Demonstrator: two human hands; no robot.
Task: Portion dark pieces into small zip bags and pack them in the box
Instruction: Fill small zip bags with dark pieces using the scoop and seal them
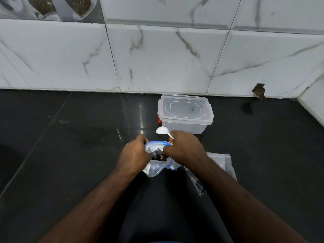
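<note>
Left hand (135,151): fingers curled onto the left rim of the zip bag (157,161), pinching the plastic to keep its mouth open.
Right hand (184,148): closed on the bag's right rim and, at once, on the handle of a white scoop (162,130), whose bowl sticks out beyond the knuckles toward the wall.
Zip bag: lifted just above the dark countertop (70,155), near its front middle; blue closure strip along the top; whether the bottom touches the surface is hard to tell.
Dark pieces (158,157): a small heap low inside the bag, seen through the open mouth.
Handling: thin, soft and slippery film, light load; it will sag and fold, so it is best held at the stiffer zip strip, both corners, with the mouth kept upward.
Box (185,114): clear plastic, lid on, standing toward the back edge near the tiled wall (157,58), well apart from the hands.
Spare bags (222,162): clear flat bags lying just right of the right wrist.
</note>
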